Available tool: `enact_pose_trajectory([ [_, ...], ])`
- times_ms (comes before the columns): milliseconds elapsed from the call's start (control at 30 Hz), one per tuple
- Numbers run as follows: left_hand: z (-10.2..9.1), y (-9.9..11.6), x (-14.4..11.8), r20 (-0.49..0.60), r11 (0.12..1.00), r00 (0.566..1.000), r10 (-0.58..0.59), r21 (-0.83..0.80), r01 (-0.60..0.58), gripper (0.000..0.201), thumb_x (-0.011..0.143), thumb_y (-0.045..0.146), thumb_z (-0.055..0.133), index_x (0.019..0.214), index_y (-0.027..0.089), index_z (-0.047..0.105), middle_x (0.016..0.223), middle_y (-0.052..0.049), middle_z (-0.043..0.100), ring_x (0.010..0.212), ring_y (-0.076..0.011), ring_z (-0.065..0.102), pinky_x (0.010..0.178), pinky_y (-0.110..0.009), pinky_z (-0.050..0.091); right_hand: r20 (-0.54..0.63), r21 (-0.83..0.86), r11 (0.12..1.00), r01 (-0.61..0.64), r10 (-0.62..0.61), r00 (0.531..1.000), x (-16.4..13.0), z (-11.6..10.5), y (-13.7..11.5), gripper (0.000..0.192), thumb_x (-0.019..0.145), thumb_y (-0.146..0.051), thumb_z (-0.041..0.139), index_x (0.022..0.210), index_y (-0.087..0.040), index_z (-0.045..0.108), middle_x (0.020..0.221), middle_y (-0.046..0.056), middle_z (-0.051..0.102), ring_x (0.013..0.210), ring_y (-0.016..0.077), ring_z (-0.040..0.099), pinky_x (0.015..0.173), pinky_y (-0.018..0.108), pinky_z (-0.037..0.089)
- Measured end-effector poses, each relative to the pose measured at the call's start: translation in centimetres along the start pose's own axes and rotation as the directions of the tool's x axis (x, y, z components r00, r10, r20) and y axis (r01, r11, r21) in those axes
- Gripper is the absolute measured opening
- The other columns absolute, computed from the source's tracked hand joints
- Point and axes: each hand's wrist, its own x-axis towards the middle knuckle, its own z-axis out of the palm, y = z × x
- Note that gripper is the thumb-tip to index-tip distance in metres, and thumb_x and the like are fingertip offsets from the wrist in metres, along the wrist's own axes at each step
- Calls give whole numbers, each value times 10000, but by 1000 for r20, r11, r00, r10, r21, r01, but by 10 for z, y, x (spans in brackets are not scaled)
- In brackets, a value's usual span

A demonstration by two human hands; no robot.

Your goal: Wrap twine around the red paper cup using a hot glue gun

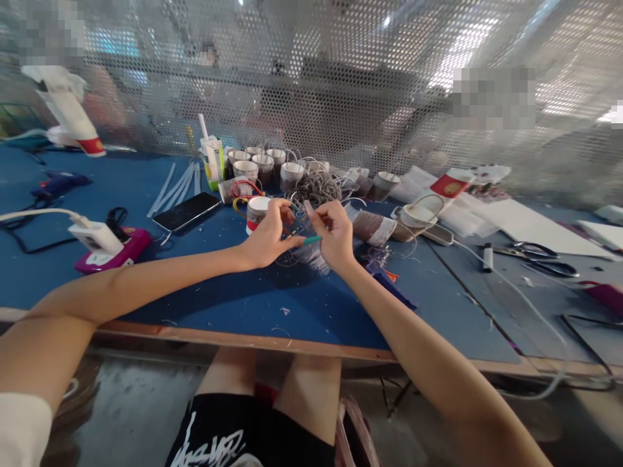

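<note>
Above the blue table my left hand (270, 239) and my right hand (337, 235) work close together. A small green stick-like object (312, 240) sticks out from under my right hand's curled fingers, its end near my left thumb. My left fingers are bent towards the thumb; what they pinch is too small to make out. Just behind the hands lies a tangled heap of grey-brown cord (316, 188). A white cup with a red band (257, 211) stands beside my left hand. Right of my right hand, a cup wrapped in brown cord (374, 226) lies on its side.
Several cord-wrapped cups (246, 170) stand at the back before a perforated metal screen (341, 84). At left are a phone (187, 211), white sticks (178, 188), a purple power strip (114, 253) and a glue gun (58, 185). Scissors (540, 254) and white sheets (540, 227) lie at right.
</note>
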Motion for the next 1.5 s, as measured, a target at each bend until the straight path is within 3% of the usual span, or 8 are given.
enact_pose_trajectory([
  [133, 9, 0, 13, 143, 911, 957, -251, -301, 284, 596, 792, 299, 751, 1171, 215, 300, 901, -11, 591, 880, -176, 626, 755, -328, 523, -5, 38, 999, 29, -29, 1000, -2, 0, 4, 198, 868, -246, 559, 678, -205, 527, 790, 12, 486, 738, 147, 480, 632, 291, 425],
  [333, 7, 19, 29, 186, 749, 916, -357, -529, 399, 390, 797, 242, 741, 1033, 186, 436, 709, 65, 537, 692, -98, 541, 685, -261, 433, -23, 37, 998, 58, -57, 998, -4, 0, 7, 114, 762, -100, 531, 704, -191, 568, 834, 25, 486, 747, 147, 488, 624, 290, 433],
  [567, -16, 40, 18, 251, 698, 871, -422, -523, 489, 362, 735, 81, 642, 1068, 148, 517, 567, 102, 471, 540, -75, 431, 587, -251, 349, -146, -39, 996, -79, 73, 987, -3, 0, 9, 271, 880, -307, 604, 657, -199, 494, 796, 14, 440, 724, 144, 457, 653, 308, 456],
  [800, -23, 47, 26, 29, 673, 813, -582, -544, 501, 424, 729, 153, 720, 1023, 198, 418, 922, 7, 527, 775, -99, 523, 677, -258, 420, -38, 72, 991, -117, 120, 992, -1, -1, 12, 238, 854, -279, 602, 649, -196, 513, 782, 3, 435, 719, 131, 447, 631, 276, 418],
  [1033, -14, 49, 17, 267, 682, 812, -518, -445, 581, 511, 742, 167, 730, 1100, 209, 368, 827, 34, 542, 770, -126, 538, 721, -297, 440, 25, 109, 993, 54, -57, 998, -8, 0, -5, 174, 813, -169, 575, 661, -203, 498, 778, 3, 463, 733, 141, 465, 638, 293, 401],
  [1200, -20, 51, 19, 309, 767, 840, -446, -352, 537, 228, 860, 146, 596, 1039, 175, 458, 604, 87, 435, 597, -97, 450, 600, -256, 370, -94, -35, 998, -61, 57, 994, -3, -3, 0, 273, 877, -322, 554, 643, -215, 463, 733, 0, 432, 682, 146, 434, 652, 321, 427],
  [1400, -33, 48, 22, 136, 931, 960, -246, -242, 273, 87, 911, 147, 502, 984, 194, 491, 592, 65, 439, 553, -101, 411, 541, -266, 316, -195, -99, 818, -567, 542, 817, 0, -1, 28, 185, 721, -256, 638, 671, -227, 462, 825, 26, 445, 873, 221, 498, 907, 457, 462],
  [1500, -37, 45, 25, 89, 948, 973, -212, -224, 227, 87, 902, 134, 497, 954, 202, 481, 587, 65, 443, 526, -95, 400, 520, -262, 309, -312, -69, 756, -651, 604, 734, 4, -4, 37, 179, 649, -170, 594, 755, -230, 462, 929, 52, 457, 1039, 270, 488, 1007, 511, 410],
])
